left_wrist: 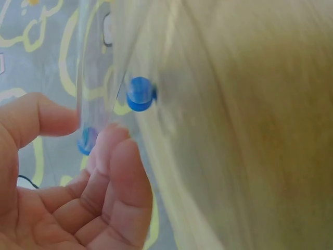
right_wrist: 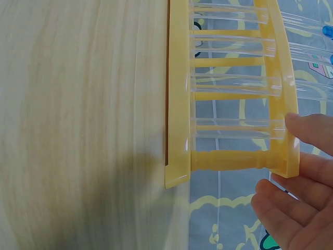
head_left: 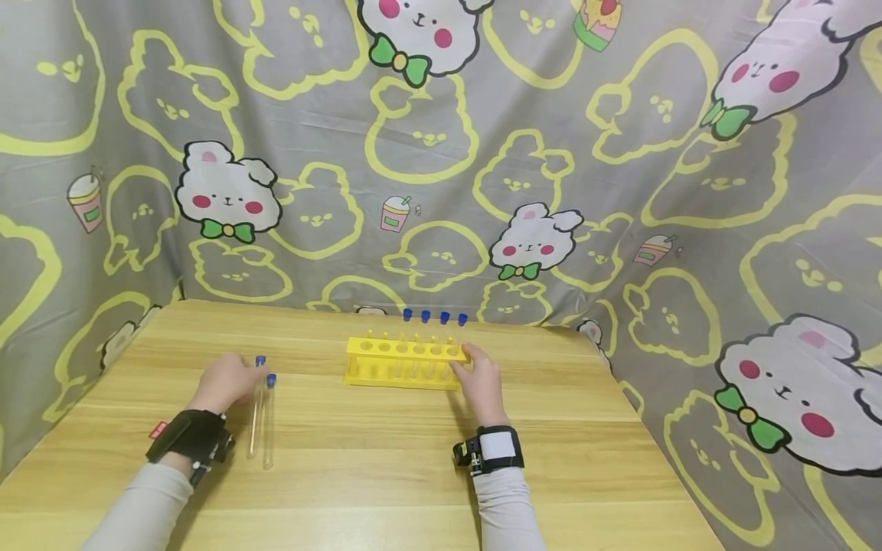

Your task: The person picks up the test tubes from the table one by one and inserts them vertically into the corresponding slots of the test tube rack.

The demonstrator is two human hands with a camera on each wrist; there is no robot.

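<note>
Fingers (left_wrist: 112, 156) — seemingly on clear, round tube (head_left: 256, 413).

Your head camera looks forward and down over the desk (head_left: 386, 459); each wrist camera sits close, the right sharing the yellow rack (head_left: 403, 360) (right_wrist: 179, 104).

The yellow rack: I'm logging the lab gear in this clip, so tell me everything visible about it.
The yellow rack looks like glossy plastic: a holed top plate and a base joined by turned posts. It stands upright on the wooden table, near its far edge. Four clear tubes with blue caps stand in its right part; the left holes are empty. The right hand touches its right end.
</note>
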